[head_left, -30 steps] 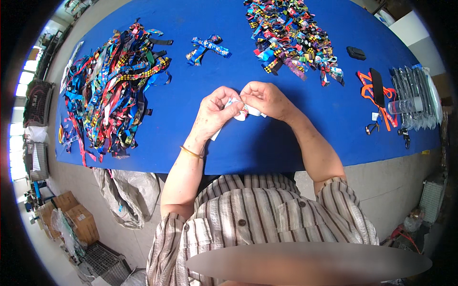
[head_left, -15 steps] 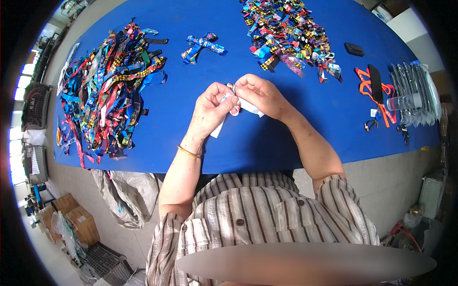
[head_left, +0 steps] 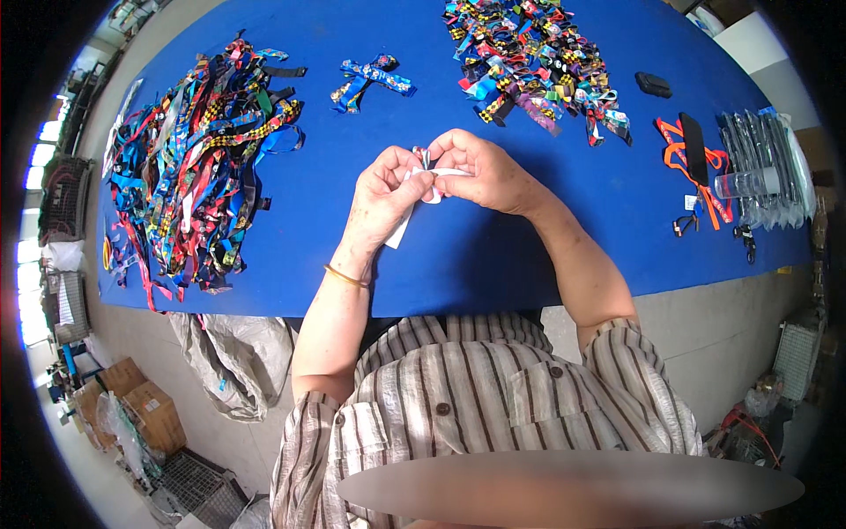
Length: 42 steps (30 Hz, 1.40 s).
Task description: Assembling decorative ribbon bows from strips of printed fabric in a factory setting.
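Note:
My left hand (head_left: 386, 196) and my right hand (head_left: 480, 169) meet over the middle of the blue table (head_left: 493, 256). Together they pinch a white ribbon strip (head_left: 401, 231), folded between the fingertips, with one end hanging down below my left palm. A small dark loop of it sticks up between the thumbs. A blue patterned ribbon bow (head_left: 370, 79) lies just beyond my hands.
A large heap of loose coloured ribbons (head_left: 198, 167) covers the table's left side. A pile of finished coloured bows (head_left: 529, 62) lies at the far right. Orange straps (head_left: 692, 163), a small black object (head_left: 653, 85) and clear plastic sleeves (head_left: 758, 167) sit at the right edge. Boxes and bags stand on the floor.
Both hands have stayed together on the white strip, shifting slightly as the fingers work its fold. The rest of the table is unchanged.

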Tool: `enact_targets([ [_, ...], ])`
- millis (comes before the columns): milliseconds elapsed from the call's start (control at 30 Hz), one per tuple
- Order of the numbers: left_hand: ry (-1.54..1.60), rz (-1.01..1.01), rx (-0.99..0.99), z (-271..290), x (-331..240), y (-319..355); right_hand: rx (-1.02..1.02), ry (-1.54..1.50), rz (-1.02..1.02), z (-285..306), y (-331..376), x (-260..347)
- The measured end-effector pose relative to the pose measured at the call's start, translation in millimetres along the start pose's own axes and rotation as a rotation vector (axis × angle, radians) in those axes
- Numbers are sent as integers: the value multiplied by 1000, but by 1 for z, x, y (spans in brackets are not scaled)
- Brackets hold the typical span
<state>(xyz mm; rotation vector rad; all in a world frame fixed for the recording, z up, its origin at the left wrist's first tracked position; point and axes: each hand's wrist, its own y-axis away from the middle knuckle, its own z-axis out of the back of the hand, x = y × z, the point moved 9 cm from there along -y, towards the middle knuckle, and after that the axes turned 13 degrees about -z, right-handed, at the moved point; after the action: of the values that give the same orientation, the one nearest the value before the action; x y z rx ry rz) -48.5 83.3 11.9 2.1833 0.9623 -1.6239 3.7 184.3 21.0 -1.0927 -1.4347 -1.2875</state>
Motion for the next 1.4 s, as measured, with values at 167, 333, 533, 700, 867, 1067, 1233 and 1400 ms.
enact_targets([
  [167, 5, 14, -20, 0, -1, 0, -23, 51, 33, 1, 0, 2],
  [333, -42, 23, 3, -3, -3, 2, -73, 14, -219, 9, -5, -12],
  [533, -86, 55, 36, -7, 2, 1, -187, -172, 16, 7, -4, -5],
  [700, 39, 41, -40, 3, 5, -1, -304, 61, 158, 7, 3, 12],
  [867, 11, 27, -29, 6, 4, -1, -343, 173, 237, 3, 10, 22],
  [1067, 100, 8, -39, 7, 6, -2, -181, 44, 157, -1, 0, 8],
  [1233, 177, 18, -40, 3, 6, -3, -146, -108, 60, 1, -6, -5],
  [1400, 190, 3, -24, 6, 9, -2, -117, -113, 30, 5, -6, -8],
])
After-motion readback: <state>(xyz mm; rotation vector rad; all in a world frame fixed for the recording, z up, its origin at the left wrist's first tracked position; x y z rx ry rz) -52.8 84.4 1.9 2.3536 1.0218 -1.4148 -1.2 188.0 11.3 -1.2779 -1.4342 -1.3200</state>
